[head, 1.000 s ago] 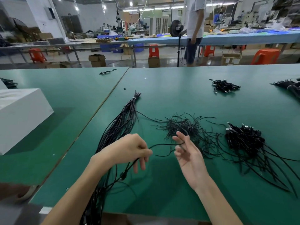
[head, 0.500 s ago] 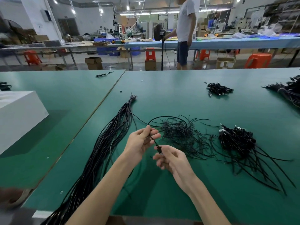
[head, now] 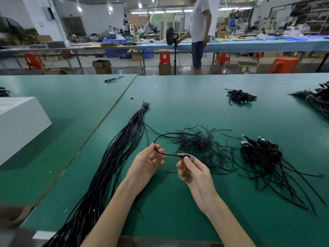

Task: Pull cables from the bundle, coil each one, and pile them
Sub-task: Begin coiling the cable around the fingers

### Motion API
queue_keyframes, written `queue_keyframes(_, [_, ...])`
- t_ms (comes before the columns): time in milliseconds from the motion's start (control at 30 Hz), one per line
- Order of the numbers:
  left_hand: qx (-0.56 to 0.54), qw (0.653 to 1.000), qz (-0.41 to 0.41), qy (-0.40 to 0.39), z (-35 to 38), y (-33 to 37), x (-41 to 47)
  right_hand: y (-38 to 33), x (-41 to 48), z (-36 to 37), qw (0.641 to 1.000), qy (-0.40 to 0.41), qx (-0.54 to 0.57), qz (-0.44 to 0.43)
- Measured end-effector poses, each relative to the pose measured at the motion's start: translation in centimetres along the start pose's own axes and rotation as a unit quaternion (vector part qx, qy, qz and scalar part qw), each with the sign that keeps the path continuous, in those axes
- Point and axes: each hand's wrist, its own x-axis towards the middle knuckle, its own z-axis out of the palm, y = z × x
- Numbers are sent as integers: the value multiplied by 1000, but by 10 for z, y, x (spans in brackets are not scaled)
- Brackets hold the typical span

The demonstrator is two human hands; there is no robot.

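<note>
Fingers of my left hand (head: 147,163) and right hand (head: 193,171) pinch one black cable (head: 171,155) mid-frame, above the green desk (head: 178,202).

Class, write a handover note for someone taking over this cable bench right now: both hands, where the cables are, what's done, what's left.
The left hand pinches one black cable between thumb and fingers.
The right hand pinches the same cable at its plug end.
Its slack arcs away over the table, not yet coiled.
The tied bundle lies left of the hands, holding many cables.
Done: a pile of bunched cables on the right, beyond a heap of short strands.
Left: coil this cable, pile it, repeat.
</note>
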Motion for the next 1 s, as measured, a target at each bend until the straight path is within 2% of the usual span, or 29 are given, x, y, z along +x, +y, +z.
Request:
queue_keyframes(233, [-63, 997, -12, -39, -4, 4, -4, -5, 0, -4, 991, -30, 121, 50])
queue_keyframes(467, [-14, 996, -19, -91, 0, 6, -9, -9, 0, -4, 983, -65, 155, 70])
queue_keyframes(733, [33, 992, -18, -117, 3, 5, -14, -9, -2, -5, 973, -151, 135, 112])
queue_keyframes(1000, [79, 993, -14, -86, -2, -3, -7, -32, 7, -30, 984, -148, -16, 92])
